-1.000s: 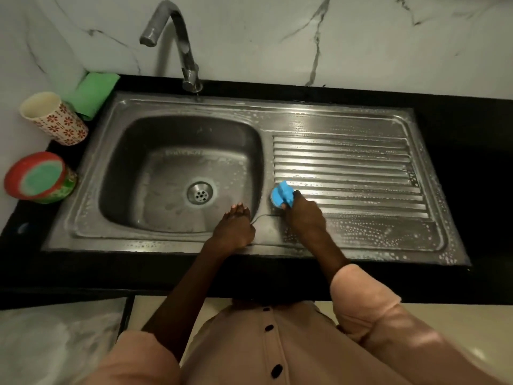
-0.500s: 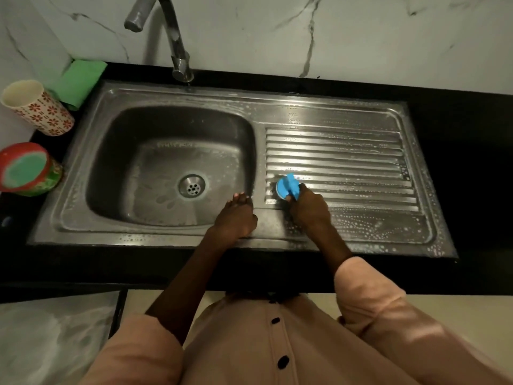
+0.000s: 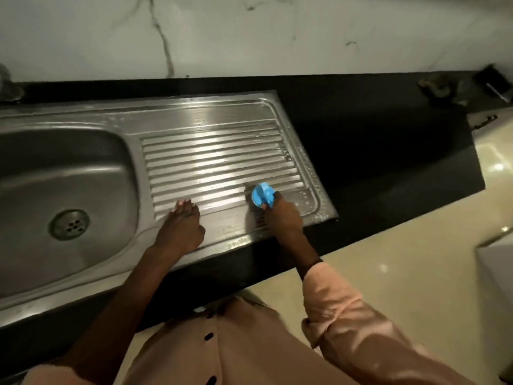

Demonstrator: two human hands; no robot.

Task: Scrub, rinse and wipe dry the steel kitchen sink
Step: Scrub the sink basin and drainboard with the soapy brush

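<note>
The steel sink (image 3: 133, 262) fills the left and middle of the view, its bowl with the round drain (image 3: 68, 224) on the left and the ribbed drainboard (image 3: 216, 159) on the right. My right hand (image 3: 281, 215) grips a blue round scrubber (image 3: 262, 196) and holds it down on the drainboard's near right corner, where soap bubbles lie. My left hand (image 3: 181, 225) rests on the drainboard's near left part, fingers together and laid flat on the ribs.
Black countertop (image 3: 374, 151) surrounds the sink and ends at the right over a cream floor (image 3: 416, 259). A white marble wall (image 3: 249, 34) rises behind. Some dark items (image 3: 435, 88) sit at the far right corner of the counter.
My right hand has slid the blue scrubber rightward along the drainboard to its near right corner. My left hand moved onto the ribs. The view swung right, so tap and cups left the frame.
</note>
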